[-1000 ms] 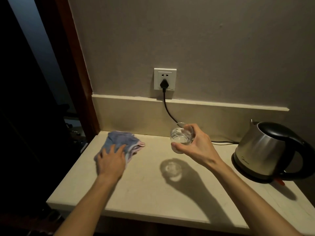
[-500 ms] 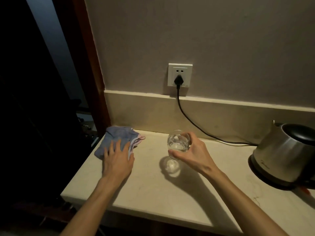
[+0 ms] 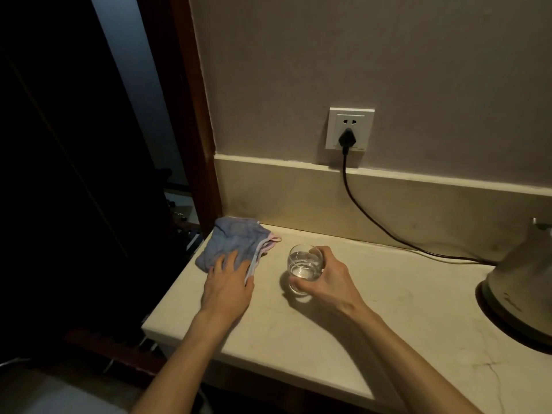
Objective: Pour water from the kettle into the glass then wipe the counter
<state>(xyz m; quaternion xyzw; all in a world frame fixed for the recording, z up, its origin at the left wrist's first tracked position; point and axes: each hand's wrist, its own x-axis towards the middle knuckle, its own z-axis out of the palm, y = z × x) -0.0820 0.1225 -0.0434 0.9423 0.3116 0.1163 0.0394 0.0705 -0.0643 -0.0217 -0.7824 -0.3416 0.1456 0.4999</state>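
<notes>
A clear round glass (image 3: 303,268) with water in it stands on or just at the pale stone counter (image 3: 373,321), and my right hand (image 3: 331,279) grips it from the right side. A blue cloth with a pink edge (image 3: 236,245) lies folded at the counter's back left corner. My left hand (image 3: 228,286) lies flat with its fingertips on the cloth's near edge. The steel kettle (image 3: 519,297) stands at the far right, cut off by the frame edge.
A black cord (image 3: 373,218) runs from the wall socket (image 3: 350,129) down along the counter's back to the kettle. A dark wooden door frame (image 3: 194,115) borders the counter on the left, beyond which the floor drops away in darkness.
My right hand has lowered the glass from mid-air down to the counter, nearer the cloth. My left hand has stayed on the cloth. The view has swung left, cutting off the kettle.
</notes>
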